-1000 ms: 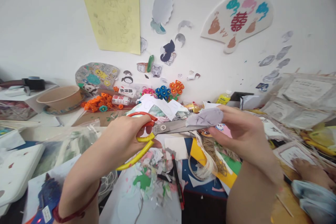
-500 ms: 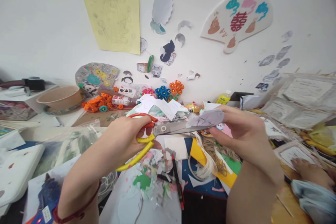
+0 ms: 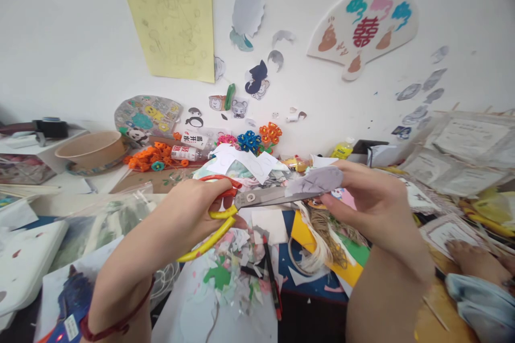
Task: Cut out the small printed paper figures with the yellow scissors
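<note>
In the head view my left hand is closed round the red and yellow handles of a pair of scissors. The blades point right and reach a small grey paper cutout with dark marks on it. My right hand pinches the right end of that cutout between thumb and fingers. The cutout lies along the upper side of the blades; whether they touch its edge I cannot tell. Below the scissors lies a pile of paper scraps on white paper, with a red and black pen beside it.
A ring with white cord lies right of the pen. Behind stand paper pieces and blue beaded flowers. A tan bowl is at back left. Another person's hand rests on a drawing at right.
Little differs. My hands, the scissors and the grey cutout stay almost in place; the view shifts very slightly.
</note>
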A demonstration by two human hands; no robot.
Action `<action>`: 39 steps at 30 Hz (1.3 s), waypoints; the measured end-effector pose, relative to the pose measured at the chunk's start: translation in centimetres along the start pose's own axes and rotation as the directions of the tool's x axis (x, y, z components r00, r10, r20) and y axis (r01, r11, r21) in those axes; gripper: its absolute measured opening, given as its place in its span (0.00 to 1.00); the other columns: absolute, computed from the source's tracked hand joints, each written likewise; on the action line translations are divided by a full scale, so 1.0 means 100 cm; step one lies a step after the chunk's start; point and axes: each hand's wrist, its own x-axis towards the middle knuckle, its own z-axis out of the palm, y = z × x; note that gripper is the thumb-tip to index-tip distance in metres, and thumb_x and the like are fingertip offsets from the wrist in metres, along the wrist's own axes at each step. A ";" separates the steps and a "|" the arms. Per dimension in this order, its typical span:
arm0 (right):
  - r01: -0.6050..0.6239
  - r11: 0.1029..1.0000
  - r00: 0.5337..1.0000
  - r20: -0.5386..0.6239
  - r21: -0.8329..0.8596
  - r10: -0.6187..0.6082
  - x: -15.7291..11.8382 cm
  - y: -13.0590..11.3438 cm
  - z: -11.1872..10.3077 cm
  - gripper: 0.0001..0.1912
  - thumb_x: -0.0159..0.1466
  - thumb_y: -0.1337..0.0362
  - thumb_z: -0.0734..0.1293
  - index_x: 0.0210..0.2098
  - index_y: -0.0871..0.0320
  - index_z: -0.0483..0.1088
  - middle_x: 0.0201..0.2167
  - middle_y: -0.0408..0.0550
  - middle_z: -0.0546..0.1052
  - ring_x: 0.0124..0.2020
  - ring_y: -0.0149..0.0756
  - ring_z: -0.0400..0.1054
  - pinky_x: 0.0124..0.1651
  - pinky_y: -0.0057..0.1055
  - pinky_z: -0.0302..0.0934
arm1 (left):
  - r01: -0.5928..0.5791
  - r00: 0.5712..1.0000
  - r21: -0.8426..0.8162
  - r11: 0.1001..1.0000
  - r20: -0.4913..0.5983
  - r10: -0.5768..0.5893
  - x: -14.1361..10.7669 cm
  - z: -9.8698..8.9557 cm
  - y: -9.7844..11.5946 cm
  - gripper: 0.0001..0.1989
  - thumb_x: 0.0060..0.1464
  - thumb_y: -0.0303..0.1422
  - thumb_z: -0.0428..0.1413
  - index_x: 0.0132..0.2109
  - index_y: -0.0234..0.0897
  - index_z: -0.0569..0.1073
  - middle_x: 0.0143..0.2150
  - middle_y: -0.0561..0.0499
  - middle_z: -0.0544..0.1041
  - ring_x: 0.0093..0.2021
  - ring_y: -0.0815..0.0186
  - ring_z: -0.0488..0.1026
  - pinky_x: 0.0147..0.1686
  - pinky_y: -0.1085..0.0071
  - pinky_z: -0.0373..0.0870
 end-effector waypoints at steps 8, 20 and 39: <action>0.012 0.997 1.000 -0.028 0.073 -0.010 0.000 0.002 0.001 0.13 0.62 0.74 0.71 0.39 0.49 0.81 0.40 0.47 0.80 0.43 0.41 0.73 0.46 0.39 0.65 | -0.024 1.000 -0.049 0.998 -0.003 0.024 0.001 0.000 0.001 0.18 0.56 0.38 0.55 0.29 0.41 0.51 0.22 0.60 0.54 0.25 0.70 0.48 0.25 0.72 0.47; -0.020 0.990 0.997 -0.078 0.139 0.031 -0.001 0.000 0.006 0.13 0.63 0.73 0.70 0.40 0.48 0.81 0.39 0.45 0.80 0.42 0.37 0.73 0.44 0.34 0.67 | -0.035 0.999 -0.096 0.995 -0.010 0.034 0.000 0.000 -0.001 0.21 0.56 0.41 0.56 0.28 0.41 0.51 0.22 0.61 0.54 0.25 0.71 0.47 0.25 0.74 0.49; -0.049 0.972 0.976 -0.195 0.229 0.095 -0.002 -0.007 0.017 0.11 0.62 0.73 0.71 0.37 0.50 0.81 0.35 0.45 0.80 0.40 0.38 0.74 0.39 0.34 0.70 | -0.014 0.998 -0.137 0.991 -0.056 0.006 -0.002 -0.004 0.003 0.21 0.54 0.40 0.59 0.27 0.40 0.54 0.21 0.61 0.53 0.25 0.71 0.46 0.23 0.74 0.47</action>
